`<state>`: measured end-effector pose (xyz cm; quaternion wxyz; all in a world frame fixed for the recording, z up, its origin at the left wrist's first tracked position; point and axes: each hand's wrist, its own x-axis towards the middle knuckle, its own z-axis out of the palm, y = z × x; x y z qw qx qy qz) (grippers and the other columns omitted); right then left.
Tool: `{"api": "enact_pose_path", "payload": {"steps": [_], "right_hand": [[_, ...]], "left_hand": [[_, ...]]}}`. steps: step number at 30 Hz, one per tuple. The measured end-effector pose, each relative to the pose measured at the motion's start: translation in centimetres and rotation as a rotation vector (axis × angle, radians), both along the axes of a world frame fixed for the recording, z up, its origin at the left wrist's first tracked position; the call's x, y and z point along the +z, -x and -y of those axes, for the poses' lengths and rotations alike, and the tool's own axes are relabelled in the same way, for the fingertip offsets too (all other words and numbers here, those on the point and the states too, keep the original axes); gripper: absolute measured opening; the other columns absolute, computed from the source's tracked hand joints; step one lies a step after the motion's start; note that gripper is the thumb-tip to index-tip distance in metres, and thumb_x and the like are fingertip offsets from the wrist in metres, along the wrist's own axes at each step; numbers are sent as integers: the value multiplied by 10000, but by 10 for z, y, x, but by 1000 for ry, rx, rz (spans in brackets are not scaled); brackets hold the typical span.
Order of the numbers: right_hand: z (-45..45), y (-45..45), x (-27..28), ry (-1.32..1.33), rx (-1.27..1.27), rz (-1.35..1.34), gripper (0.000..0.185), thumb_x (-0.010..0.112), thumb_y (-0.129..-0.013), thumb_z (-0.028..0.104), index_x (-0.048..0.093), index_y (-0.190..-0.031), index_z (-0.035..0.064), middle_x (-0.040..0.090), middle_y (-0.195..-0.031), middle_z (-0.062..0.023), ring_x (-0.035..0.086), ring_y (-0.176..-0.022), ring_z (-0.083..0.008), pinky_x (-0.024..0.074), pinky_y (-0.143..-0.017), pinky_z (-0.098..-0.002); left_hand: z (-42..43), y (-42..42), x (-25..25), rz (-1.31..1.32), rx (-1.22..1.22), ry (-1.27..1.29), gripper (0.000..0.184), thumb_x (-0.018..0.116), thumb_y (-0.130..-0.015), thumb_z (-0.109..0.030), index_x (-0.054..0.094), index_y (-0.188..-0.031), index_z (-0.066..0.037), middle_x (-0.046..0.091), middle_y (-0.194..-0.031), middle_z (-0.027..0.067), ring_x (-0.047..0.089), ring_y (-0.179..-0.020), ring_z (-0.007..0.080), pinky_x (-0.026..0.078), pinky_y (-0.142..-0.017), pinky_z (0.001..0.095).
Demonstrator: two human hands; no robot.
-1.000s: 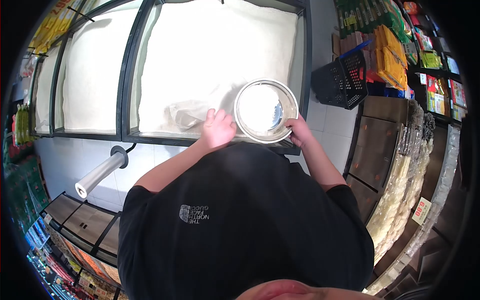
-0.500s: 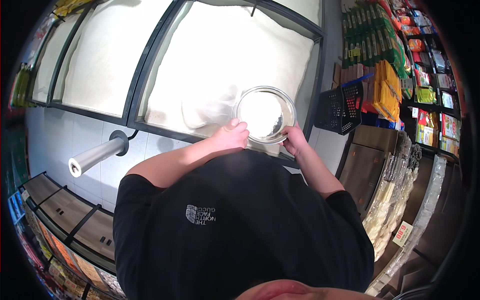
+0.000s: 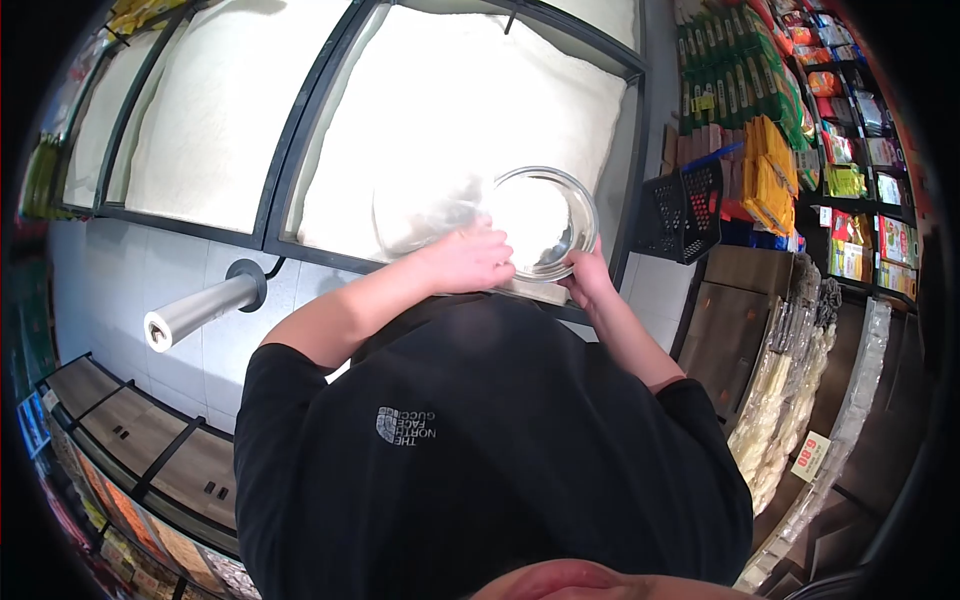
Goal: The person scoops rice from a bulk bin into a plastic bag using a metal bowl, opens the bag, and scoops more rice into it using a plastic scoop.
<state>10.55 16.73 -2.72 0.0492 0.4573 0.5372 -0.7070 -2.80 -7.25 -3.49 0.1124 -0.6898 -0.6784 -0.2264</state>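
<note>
My right hand (image 3: 588, 275) grips the near right rim of a round metal bowl (image 3: 580, 238). A heap of fine white grain or powder (image 3: 535, 220) lies inside it. At the bowl's left side, my left hand (image 3: 480, 255) has its fingers curled round a clear plastic bag (image 3: 425, 215), which spreads out to the left over the bin. The bag's mouth is hard to make out against the white behind it. Bowl and bag are held over the near right part of a black-framed bin of white grain or powder (image 3: 470, 90).
A second white-filled bin (image 3: 215, 120) adjoins on the left. Below it, a roll of plastic bags (image 3: 205, 312) juts out from the bin frame. A black basket (image 3: 680, 215) hangs at the right, beside yellow packets (image 3: 768, 175) and wrapped noodles (image 3: 770, 430). Shelving (image 3: 140, 430) stands at lower left.
My left hand has shifted slightly right and now overlaps the bowl's left edge. The bowl has moved a little right and up, and the plastic bag has shifted with my left hand.
</note>
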Motion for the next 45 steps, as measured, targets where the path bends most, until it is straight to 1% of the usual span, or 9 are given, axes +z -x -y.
{"api": "enact_pose_path", "payload": {"steps": [4,7,10,16,20,24,30,33,45], "right_hand": [[4,-8,-2,-6,-11,-3,800,431,-789,-90,233,-1504,206,492,-1316,-205,677,-1025,-390,663,-653,-488],[10,-9,0,-33,-24,-10,799,422,-784,-95,225,-1502,192,480,-1313,-220,680,-1005,-398,671,-675,-492],[10,-14,-8,-24,-26,-4,811,429,-784,-90,220,-1510,206,481,-1311,-215,679,-993,-393,667,-662,-494],[26,-12,-11,-22,47,16,826,452,-812,-76,194,-1529,241,481,-1319,-201,671,-1000,-378,655,-665,-503],[39,2,-20,23,124,7,809,458,-847,-72,178,-1529,260,422,-1372,-213,639,-1066,-393,653,-689,-505],[52,24,-16,8,114,-19,867,511,-870,-18,97,-1588,238,425,-1453,-232,594,-1189,-389,632,-703,-526],[47,57,-48,-275,247,69,844,576,-877,47,158,-1592,211,419,-1472,-304,548,-1261,-438,569,-951,-511],[51,64,-39,-370,284,110,857,630,-860,85,194,-1587,205,409,-1468,-324,510,-1277,-452,499,-1045,-475],[37,78,-38,-931,581,22,895,673,-866,174,177,-1606,265,405,-1331,-284,560,-1094,-499,487,-1015,-491]], "left_hand": [[-13,22,8,277,624,-52,257,684,-891,-325,620,-936,-80,638,-924,51,613,-953,262,494,-964,467],[-37,29,-3,548,794,264,269,637,-920,-268,608,-1002,-14,676,-978,118,670,-929,332,559,-839,476],[-59,38,-26,758,754,418,215,598,-925,-212,615,-1006,-14,686,-969,177,696,-898,384,574,-754,502],[-62,27,-7,622,700,247,112,550,-935,-163,621,-994,-100,681,-846,167,692,-789,392,566,-704,520],[-71,15,7,643,690,385,228,462,-980,-191,666,-1033,-105,720,-953,188,700,-891,407,549,-781,525],[-70,1,-10,610,658,185,132,555,-968,-221,660,-977,-141,708,-823,159,702,-740,392,556,-629,528],[-64,9,-6,575,787,171,102,604,-959,-225,673,-987,-154,712,-803,146,699,-718,388,551,-622,523],[-59,15,-10,646,825,-32,95,620,-951,-221,677,-996,-159,721,-812,148,698,-718,395,552,-633,520],[-61,20,-4,758,827,-157,210,602,-929,-165,647,-1130,-127,718,-820,177,702,-754,401,557,-677,521]]}}
